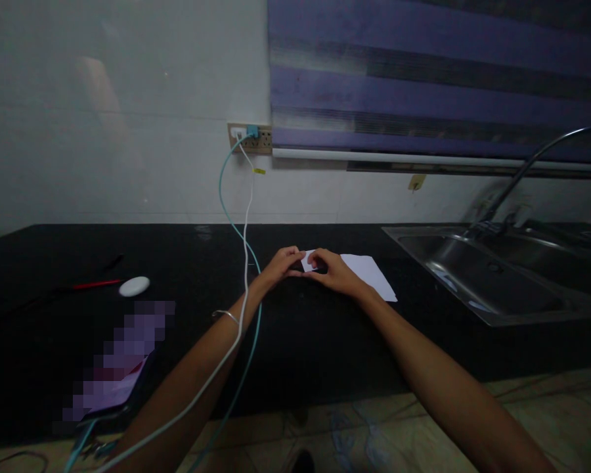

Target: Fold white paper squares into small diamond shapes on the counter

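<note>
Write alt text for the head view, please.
A left hand and right hand close together over a dark counter, with white paper showing between them. White sheets lie beside the right hand, with a sink farther right. A white cable hangs in front of the left forearm.

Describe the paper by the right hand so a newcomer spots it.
Find the steel sink on the black counter. Left of it, beside the right hand, lies the white paper. Its straight edges distinguish it from the rounded white object farther left.
</note>
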Tool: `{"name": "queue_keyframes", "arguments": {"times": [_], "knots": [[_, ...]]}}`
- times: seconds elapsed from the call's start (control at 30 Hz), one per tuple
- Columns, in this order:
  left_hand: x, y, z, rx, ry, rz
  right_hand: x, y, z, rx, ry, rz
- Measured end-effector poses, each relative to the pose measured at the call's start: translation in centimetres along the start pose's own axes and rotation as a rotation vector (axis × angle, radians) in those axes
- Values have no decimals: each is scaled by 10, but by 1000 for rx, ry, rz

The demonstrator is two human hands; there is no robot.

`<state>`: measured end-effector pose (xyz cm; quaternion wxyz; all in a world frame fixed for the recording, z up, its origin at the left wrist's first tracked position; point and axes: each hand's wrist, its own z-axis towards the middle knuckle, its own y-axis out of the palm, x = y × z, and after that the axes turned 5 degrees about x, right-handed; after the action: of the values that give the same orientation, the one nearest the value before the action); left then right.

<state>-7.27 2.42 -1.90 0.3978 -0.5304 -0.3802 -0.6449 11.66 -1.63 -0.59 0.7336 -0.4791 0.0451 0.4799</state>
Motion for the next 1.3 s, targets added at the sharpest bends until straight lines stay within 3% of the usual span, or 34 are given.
{"name": "queue_keyframes", "arguments": {"times": [0.13,0.43,0.8,1.13,1.3], "knots": [[-1,1,-2,-18,-45,-80,0,2,-1,-53,59,72],[6,2,-6,-92,-36,-61,-2,1,-1,-34,90,128],[1,2,-2,-75,-48,-22,-4,3,0,-16,59,-48],[-9,1,7,-59,58,164,-8,4,0,-35,5,-171],[-5,3,4,-45,0,155,-6,3,0,-57,-47,-147]]}}
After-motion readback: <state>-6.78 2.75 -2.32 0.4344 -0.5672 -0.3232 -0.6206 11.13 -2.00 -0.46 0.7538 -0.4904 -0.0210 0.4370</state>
